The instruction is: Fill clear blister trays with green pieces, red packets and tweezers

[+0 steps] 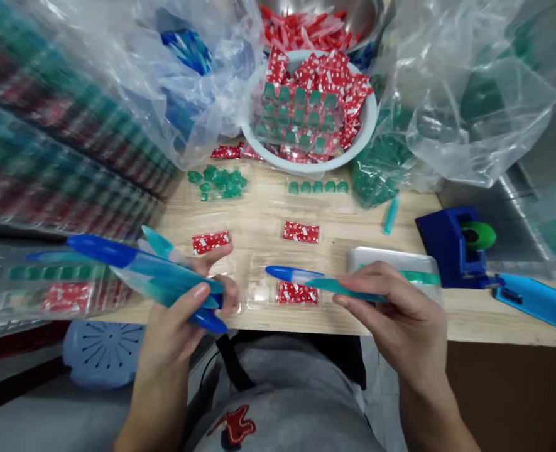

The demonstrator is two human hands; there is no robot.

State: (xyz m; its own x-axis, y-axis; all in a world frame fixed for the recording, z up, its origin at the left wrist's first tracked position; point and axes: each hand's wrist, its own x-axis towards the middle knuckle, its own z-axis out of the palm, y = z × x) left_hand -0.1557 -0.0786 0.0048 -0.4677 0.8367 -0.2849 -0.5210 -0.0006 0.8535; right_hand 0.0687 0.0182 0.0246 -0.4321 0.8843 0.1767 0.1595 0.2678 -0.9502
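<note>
My left hand (183, 314) is closed around a bundle of several blue and teal pens (136, 267) that fan out to the left. My right hand (391, 307) pinches a single teal pen with a blue cap (306, 279), held level over a clear plastic tray (263, 292) at the table's near edge. A red packet (298, 293) lies in that tray. Two more red packets (210, 242) (300, 231) lie on the wooden table (259, 213) just beyond.
A white bowl (362, 135) of red packets and green pieces stands at the back, a steel bowl behind it. Loose green pieces (218, 182) and a green row (318, 186) lie before it. Plastic bags flank both sides. A blue tape dispenser (457, 242) sits right; stacked filled trays (46, 157) left.
</note>
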